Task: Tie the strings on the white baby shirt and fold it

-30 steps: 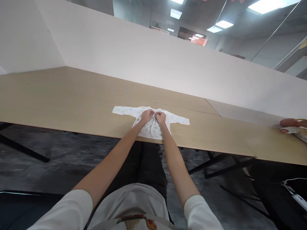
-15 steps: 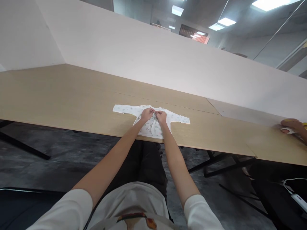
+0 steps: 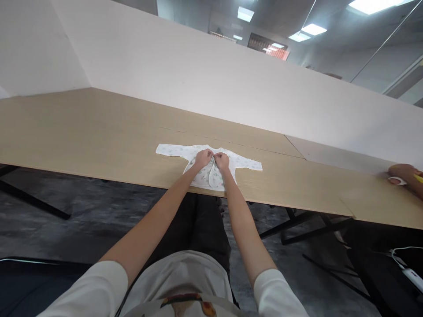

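Observation:
A small white baby shirt (image 3: 216,179) with a pale print lies spread on the table, both sleeves stretched out sideways. Its front opening runs down the middle, with one rounded front edge showing. My left hand (image 3: 203,157) rests on the shirt's chest just below the neckline, fingers pinched at the opening. Facing it, almost touching, my right hand (image 3: 221,161) pinches the shirt at the same spot. The fingertips hide the exact bit of cloth or tie between them.
The light wooden table (image 3: 99,132) runs across the view, its near edge just below the shirt. A white partition (image 3: 198,75) stands behind it. Far right, another person's hand (image 3: 405,171) is on the table near a white ring-shaped thing. A black chair (image 3: 39,286) is at lower left.
My hands stay at the shirt's opening with only tiny finger movement; the shirt lies as before. The other person's hand at the far right has shifted slightly.

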Tool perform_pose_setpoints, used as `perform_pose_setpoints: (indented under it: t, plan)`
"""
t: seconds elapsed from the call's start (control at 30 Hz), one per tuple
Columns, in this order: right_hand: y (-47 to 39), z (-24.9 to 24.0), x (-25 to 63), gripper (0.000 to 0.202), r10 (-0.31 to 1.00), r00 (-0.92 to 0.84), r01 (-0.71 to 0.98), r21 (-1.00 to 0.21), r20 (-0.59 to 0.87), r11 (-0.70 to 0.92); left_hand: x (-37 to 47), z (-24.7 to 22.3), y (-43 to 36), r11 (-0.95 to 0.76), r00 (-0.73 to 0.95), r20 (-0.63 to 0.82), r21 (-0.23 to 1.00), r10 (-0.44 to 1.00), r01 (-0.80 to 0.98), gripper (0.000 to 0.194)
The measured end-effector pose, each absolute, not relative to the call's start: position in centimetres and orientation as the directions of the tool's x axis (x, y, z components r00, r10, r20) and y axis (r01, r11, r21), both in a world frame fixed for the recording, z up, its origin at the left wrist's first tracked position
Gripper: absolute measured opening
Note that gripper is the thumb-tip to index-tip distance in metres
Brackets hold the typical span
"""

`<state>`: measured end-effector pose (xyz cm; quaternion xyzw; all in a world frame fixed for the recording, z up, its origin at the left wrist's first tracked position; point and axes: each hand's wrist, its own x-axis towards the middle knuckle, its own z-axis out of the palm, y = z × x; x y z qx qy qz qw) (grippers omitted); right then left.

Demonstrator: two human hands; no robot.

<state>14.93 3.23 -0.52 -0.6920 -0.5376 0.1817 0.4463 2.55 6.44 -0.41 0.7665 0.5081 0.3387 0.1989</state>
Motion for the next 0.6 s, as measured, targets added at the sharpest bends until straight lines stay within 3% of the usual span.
perform_pose_setpoints:
  t: [0.2,0.4,0.6]
  plan:
    - [3.4,-0.6,14.8,0.017,0.888,0.400,0.596,-0.800,0.227,-0.064,2.8,0.1,6.3,-0.385,0.251,0.307,0.542,0.918,0.747,0.028]
    - [3.5,-0.3,14.3,0.020,0.897,0.380,0.730,-0.669,0.228,-0.140,3.3,0.4,5.9,-0.282,0.171,0.287,0.406,0.943,0.869,0.030]
    - [3.2,0.9,14.4,0.025,0.944,0.278,0.792,-0.599,0.180,-0.119,2.8,0.9,5.2,-0.291,0.192,0.266,0.408,0.945,0.865,0.031]
